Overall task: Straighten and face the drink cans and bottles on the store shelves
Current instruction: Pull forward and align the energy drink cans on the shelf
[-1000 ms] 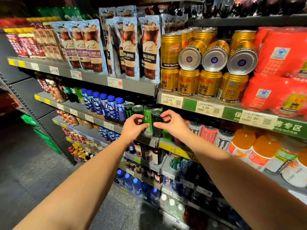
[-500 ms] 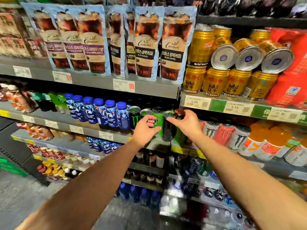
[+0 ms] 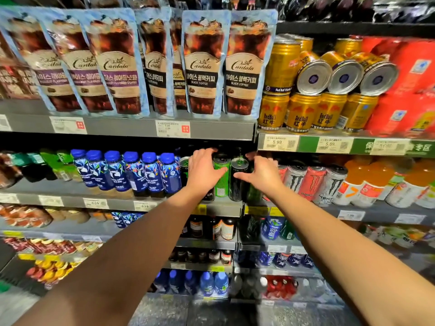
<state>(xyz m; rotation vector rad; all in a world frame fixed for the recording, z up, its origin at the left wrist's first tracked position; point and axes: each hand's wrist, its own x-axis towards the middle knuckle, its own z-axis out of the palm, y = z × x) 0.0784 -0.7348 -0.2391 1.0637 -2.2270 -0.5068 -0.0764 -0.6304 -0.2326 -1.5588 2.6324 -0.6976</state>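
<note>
Left hand (image 3: pixel 203 170) is up on the 2nd shelf, fingers spread and reaching over the top of a can I can't really see behind it, thumb resting against the green can (image 3: pixel 221 178). Can't tell if it's actually gripping anything back there. Right hand (image 3: pixel 260 175) is just to the right, thumb out and touching the side of the black can (image 3: pixel 238 182), rest of the fingers go round behind it, so prob wrapped on it but the fingertips are hidden. Green and black cans stand upright, side by side, touching, right btwn the two hands at the front edge of the shelf (image 3: pixel 117 204).

Left of the hands there's a row of blue-capped bottles (image 3: pixel 131 172), pretty tidy, then green bottles further left. To the right, white and pink Monster cans (image 3: pixel 313 182), then orange juice bottles (image 3: pixel 367 184).

Shelf above: Cantata coffee pouches (image 3: pixel 202 67) standing in a row, and next to them gold Red Bull cans (image 3: pixel 303 114), w/ three more lying on their sides on top (image 3: pixel 343 76), bottoms facing out. Red packs (image 3: pixel 404 90) at far right. Lower shelves have more bottles, kinda blurry.
</note>
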